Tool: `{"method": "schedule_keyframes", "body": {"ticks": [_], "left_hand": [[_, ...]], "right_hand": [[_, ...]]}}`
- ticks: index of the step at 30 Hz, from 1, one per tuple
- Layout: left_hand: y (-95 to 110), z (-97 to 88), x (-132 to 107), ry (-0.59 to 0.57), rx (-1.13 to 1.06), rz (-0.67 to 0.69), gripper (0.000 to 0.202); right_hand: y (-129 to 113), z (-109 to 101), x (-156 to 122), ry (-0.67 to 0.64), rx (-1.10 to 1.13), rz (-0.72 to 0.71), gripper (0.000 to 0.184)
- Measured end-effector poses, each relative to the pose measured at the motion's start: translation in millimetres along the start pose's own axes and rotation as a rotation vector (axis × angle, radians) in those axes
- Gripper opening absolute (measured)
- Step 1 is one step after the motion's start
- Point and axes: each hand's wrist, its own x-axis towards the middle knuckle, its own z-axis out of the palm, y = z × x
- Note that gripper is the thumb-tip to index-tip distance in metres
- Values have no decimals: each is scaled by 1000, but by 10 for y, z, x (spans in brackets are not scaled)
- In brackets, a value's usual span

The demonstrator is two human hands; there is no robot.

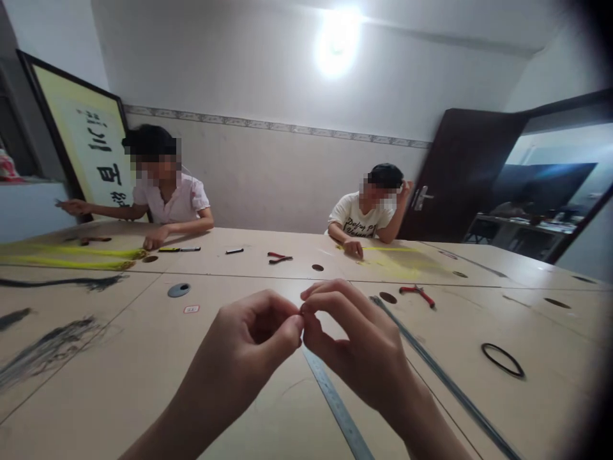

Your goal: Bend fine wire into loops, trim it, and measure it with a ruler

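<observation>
My left hand (256,342) and my right hand (352,342) meet fingertip to fingertip above the table. Thumb and forefinger are pinched together on each side. Whatever sits between the fingertips is too small to make out. Beneath my hands, a steel ruler (332,399) lies on the table, running toward the front edge. To the right of my right hand stretches a long dark bundle of thin strands (443,374).
Red-handled pliers (418,296) and a black ring (502,360) lie to the right; more pliers (278,257) lie farther back. Loose dark strands (52,348) and yellow strands (71,257) cover the left. Two people (167,204) sit across the table (143,377).
</observation>
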Motion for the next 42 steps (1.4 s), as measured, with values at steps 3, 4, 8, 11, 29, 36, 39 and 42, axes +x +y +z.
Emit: {"method": "schedule_keyframes", "body": {"ticks": [3, 4, 8, 11, 29, 36, 39, 42], "left_hand": [[-11, 4, -5, -13, -15, -9, 15], [-14, 9, -2, -12, -24, -13, 16], [-19, 35, 14, -41, -108, -41, 20], [-9, 50, 8, -34, -165, -27, 21], [42, 57, -50, -30, -208, -14, 22], [17, 39, -63, -40, -183, 0, 23], [3, 16, -42, -48, -56, 44, 20], [-12, -24, -37, -10, 154, 75, 20]], "right_hand": [[0, -10, 3, -16, -38, -9, 13], [-4, -13, 5, -18, -51, -10, 13], [-28, -14, 12, -21, -81, -9, 14], [-42, -4, 21, 1, -86, -14, 15], [-114, -99, -6, -45, 206, 184, 12], [-118, -132, 4, -52, 4, -25, 12], [-122, -143, 21, -72, -64, -71, 11], [-104, -146, 38, -73, -97, -86, 9]]}}
